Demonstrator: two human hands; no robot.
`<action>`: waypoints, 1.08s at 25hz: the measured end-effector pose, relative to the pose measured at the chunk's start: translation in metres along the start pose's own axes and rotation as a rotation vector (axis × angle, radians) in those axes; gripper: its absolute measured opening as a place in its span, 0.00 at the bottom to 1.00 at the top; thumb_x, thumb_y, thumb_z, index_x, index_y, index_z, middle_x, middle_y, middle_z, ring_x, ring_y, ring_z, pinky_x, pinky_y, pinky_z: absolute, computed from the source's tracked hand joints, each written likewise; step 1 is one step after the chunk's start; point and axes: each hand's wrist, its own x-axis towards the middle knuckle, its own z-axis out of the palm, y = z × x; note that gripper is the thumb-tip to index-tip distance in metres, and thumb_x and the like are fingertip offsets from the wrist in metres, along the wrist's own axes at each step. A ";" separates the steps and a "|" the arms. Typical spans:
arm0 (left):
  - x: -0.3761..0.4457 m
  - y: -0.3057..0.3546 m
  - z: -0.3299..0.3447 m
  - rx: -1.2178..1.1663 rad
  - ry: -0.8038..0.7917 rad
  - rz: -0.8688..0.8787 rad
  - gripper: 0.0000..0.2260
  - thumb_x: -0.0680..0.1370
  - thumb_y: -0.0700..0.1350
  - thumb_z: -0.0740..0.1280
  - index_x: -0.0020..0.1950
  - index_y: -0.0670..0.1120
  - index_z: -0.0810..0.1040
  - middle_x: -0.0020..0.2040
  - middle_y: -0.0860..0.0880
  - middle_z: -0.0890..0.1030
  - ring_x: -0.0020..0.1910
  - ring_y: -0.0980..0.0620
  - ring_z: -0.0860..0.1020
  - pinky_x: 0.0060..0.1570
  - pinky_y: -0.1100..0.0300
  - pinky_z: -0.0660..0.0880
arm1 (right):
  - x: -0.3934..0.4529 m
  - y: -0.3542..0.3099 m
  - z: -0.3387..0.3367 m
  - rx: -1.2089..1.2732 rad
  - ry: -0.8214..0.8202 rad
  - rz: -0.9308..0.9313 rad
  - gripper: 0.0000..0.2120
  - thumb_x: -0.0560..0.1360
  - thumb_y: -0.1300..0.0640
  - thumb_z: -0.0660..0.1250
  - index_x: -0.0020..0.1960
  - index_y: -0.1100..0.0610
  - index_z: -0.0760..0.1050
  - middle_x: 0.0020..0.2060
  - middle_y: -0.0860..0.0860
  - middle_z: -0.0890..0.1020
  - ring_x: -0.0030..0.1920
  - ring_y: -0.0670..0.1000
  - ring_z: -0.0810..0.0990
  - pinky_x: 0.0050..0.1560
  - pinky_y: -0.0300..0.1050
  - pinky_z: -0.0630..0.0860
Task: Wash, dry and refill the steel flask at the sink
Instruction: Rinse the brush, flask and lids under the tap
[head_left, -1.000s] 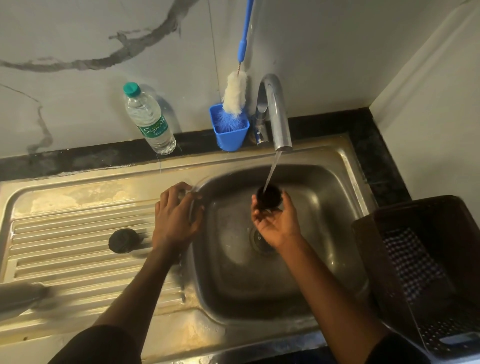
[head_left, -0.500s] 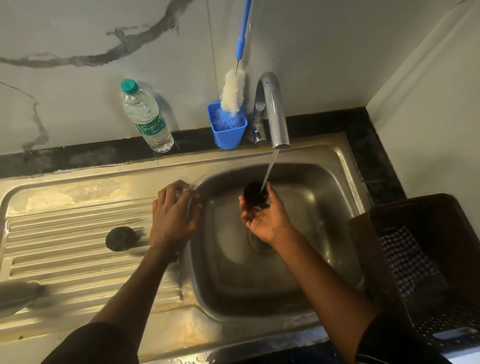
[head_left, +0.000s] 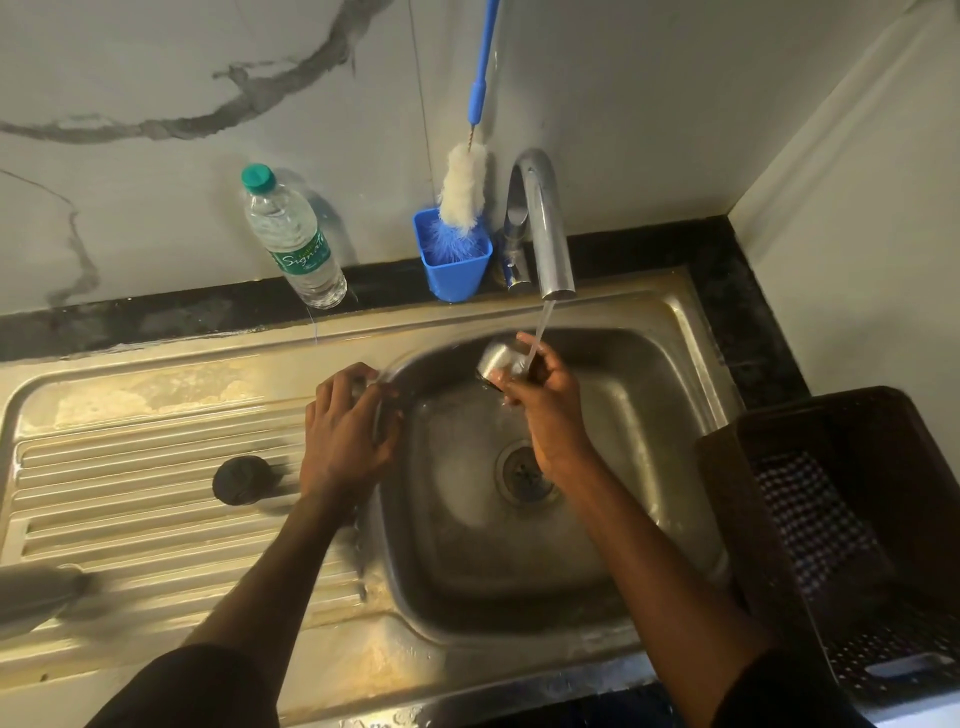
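2 hands at the sink (head_left: 691, 332), frame centre: right hand (head_left: 545, 410) fingers curled round a small steel cup (head_left: 500, 359), prob. the flask's cap, under tap (head_left: 543, 228) water. Left hand (head_left: 345, 431) rests on basin rim, fingers loosely bent, holding nothing. Steel flask (head_left: 36, 597) lies at lower left edge, blurred.

— What's along the back edge of the sink top?
— One plastic water bottle (head_left: 293, 239), one blue cup (head_left: 453, 270), one brush (head_left: 464, 197), one tap (head_left: 540, 223).
— And elsewhere?
— One dark round cap (head_left: 241, 479) on the drainboard, one brown basket (head_left: 852, 540) at the right edge, two hands.
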 end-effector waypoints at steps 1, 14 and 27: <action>0.000 0.000 0.000 -0.001 -0.001 -0.001 0.18 0.77 0.54 0.69 0.66 0.51 0.79 0.72 0.47 0.69 0.72 0.40 0.67 0.67 0.37 0.70 | -0.001 0.000 0.003 -0.084 -0.004 -0.004 0.31 0.69 0.65 0.80 0.70 0.53 0.76 0.59 0.54 0.85 0.54 0.48 0.84 0.49 0.43 0.82; 0.000 0.001 0.000 0.006 0.008 -0.007 0.19 0.77 0.54 0.67 0.66 0.50 0.80 0.71 0.47 0.70 0.71 0.40 0.67 0.67 0.37 0.71 | -0.018 -0.008 0.007 0.844 -0.119 0.608 0.25 0.80 0.44 0.67 0.67 0.62 0.76 0.55 0.64 0.84 0.51 0.60 0.86 0.46 0.47 0.83; 0.000 0.002 -0.001 -0.012 0.011 0.003 0.20 0.77 0.56 0.65 0.67 0.52 0.79 0.71 0.47 0.70 0.71 0.40 0.67 0.67 0.37 0.70 | -0.012 0.005 0.002 0.780 0.032 0.750 0.25 0.79 0.39 0.65 0.61 0.61 0.78 0.50 0.60 0.85 0.45 0.54 0.84 0.42 0.44 0.73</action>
